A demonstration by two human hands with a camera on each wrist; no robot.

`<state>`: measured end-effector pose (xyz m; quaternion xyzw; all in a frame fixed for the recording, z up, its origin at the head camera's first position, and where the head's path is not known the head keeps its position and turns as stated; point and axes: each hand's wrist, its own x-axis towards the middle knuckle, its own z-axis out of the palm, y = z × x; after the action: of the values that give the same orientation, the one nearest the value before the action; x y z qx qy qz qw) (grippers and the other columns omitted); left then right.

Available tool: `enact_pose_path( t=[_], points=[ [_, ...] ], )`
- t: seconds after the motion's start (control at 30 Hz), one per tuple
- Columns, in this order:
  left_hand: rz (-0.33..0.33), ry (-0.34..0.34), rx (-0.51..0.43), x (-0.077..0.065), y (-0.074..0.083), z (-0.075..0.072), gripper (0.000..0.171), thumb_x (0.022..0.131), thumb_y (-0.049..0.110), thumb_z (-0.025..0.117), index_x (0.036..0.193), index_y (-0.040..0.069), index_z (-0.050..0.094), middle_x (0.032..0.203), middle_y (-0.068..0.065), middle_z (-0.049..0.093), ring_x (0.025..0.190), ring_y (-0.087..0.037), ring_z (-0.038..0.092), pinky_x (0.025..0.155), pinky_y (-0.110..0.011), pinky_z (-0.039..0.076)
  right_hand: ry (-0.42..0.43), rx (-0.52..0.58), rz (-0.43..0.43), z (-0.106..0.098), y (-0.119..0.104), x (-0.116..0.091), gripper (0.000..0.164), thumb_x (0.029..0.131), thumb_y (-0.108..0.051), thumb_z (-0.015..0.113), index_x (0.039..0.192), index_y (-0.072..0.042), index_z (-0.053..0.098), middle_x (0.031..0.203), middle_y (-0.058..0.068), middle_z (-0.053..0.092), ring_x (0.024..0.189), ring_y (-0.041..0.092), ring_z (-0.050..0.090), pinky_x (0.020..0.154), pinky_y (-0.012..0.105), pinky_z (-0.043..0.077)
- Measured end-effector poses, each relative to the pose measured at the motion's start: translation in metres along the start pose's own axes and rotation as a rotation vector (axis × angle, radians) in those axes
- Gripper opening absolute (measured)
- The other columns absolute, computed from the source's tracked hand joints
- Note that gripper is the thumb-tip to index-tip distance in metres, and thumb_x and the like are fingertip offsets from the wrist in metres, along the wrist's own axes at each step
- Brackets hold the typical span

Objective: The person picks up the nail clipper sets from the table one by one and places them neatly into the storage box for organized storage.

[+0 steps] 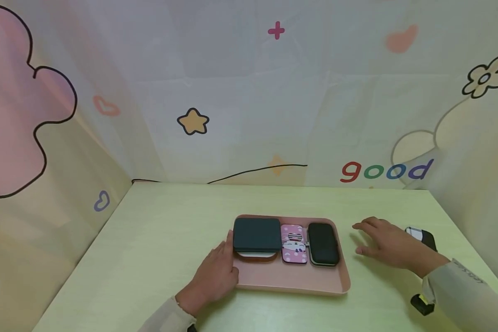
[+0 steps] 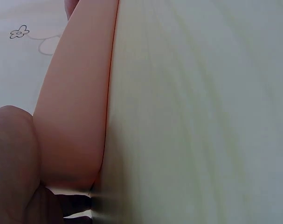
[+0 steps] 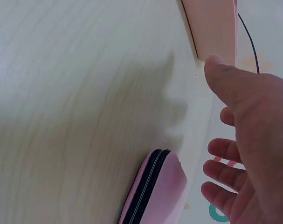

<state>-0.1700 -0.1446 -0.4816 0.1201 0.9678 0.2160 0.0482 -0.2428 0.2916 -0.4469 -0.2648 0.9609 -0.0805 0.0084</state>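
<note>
My left hand (image 1: pixel 214 275) touches the near left corner of a shallow pink tray (image 1: pixel 288 280), its fingers straight along the side wall. In the left wrist view the thumb (image 2: pixel 13 158) lies against the tray's long wall (image 2: pixel 76 98). Inside the tray are a dark teal flat case (image 1: pixel 257 234), a pink case with a cartoon face (image 1: pixel 293 244) and a black case (image 1: pixel 323 244). My right hand (image 1: pixel 392 244) hovers right of the tray with fingers spread, holding nothing. Near it, in the right wrist view, lies a pink pouch with a black zip (image 3: pixel 155 191).
Under the teal case a white-and-brown edge (image 1: pixel 257 255) shows. Beyond my right wrist lies a black-and-white item (image 1: pixel 422 237), partly covered by the wrist. A printed cloth (image 1: pixel 249 92) hangs behind the pale wooden table (image 1: pixel 149 240) and along its sides.
</note>
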Motion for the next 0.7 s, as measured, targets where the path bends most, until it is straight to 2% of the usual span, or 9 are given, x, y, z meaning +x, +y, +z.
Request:
enact_pose_path(
  t=[0.3, 0.53, 0.7],
  points=[
    [0.008, 0.002, 0.003, 0.001, -0.002, 0.001, 0.075, 0.097, 0.018, 0.041, 0.159, -0.002, 0.005, 0.159, -0.021, 0.034, 0.148, -0.036, 0.033, 0.117, -0.054, 0.031, -0.009, -0.089, 0.077, 0.003, 0.013, -0.002, 0.085, 0.076, -0.062, 0.077, 0.137, -0.007, 0.056, 0.133, 0.02, 0.057, 0.123, 0.044, 0.052, 0.103, 0.065, 0.041],
    [0.007, 0.006, 0.006, 0.001, -0.002, 0.001, 0.075, 0.097, 0.018, 0.042, 0.159, -0.002, 0.005, 0.159, -0.021, 0.035, 0.147, -0.036, 0.033, 0.117, -0.054, 0.031, -0.013, -0.105, 0.086, 0.004, 0.021, -0.004, 0.091, 0.071, -0.062, 0.081, 0.137, -0.005, 0.056, 0.132, 0.022, 0.057, 0.122, 0.046, 0.053, 0.101, 0.066, 0.042],
    [0.001, 0.007, 0.001, 0.001, -0.002, 0.002, 0.075, 0.097, 0.019, 0.043, 0.159, -0.002, 0.005, 0.158, -0.02, 0.035, 0.147, -0.036, 0.033, 0.117, -0.054, 0.031, -0.025, -0.099, 0.085, 0.003, 0.024, -0.006, 0.1, 0.065, -0.066, 0.082, 0.141, -0.007, 0.052, 0.135, 0.023, 0.056, 0.123, 0.047, 0.052, 0.099, 0.066, 0.043]
  ],
)
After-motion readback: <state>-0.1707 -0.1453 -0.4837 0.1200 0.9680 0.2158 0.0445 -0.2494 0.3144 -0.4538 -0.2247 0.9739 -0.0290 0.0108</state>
